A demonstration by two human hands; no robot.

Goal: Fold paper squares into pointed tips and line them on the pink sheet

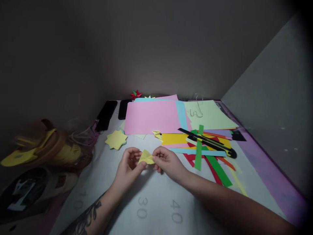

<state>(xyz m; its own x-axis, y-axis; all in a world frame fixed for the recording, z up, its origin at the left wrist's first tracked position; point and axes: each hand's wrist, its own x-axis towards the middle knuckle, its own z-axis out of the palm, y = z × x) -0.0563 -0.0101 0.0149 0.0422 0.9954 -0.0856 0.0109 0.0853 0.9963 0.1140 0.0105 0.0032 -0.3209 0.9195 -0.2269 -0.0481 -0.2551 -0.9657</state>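
Between my two hands, above the white table, is a small folded piece of yellow paper (146,157). My left hand (130,166) pinches its left side, thumb along the lower edge. The fingers of my right hand (167,161) are closed on its right corner. Just beyond my left hand lies a yellow paper star (116,139) with many points, stacked over a bluish one. A small folded yellow piece (156,134) rests against the edge of a pink sheet (151,116).
To the right, a black and yellow utility knife (210,143) lies on coloured paper strips (217,166). Pale green sheets (207,114) carry a bent wire (197,112). Two dark phones (107,112) and a red-green paper star (136,94) are behind. Caps (26,189) sit at left.
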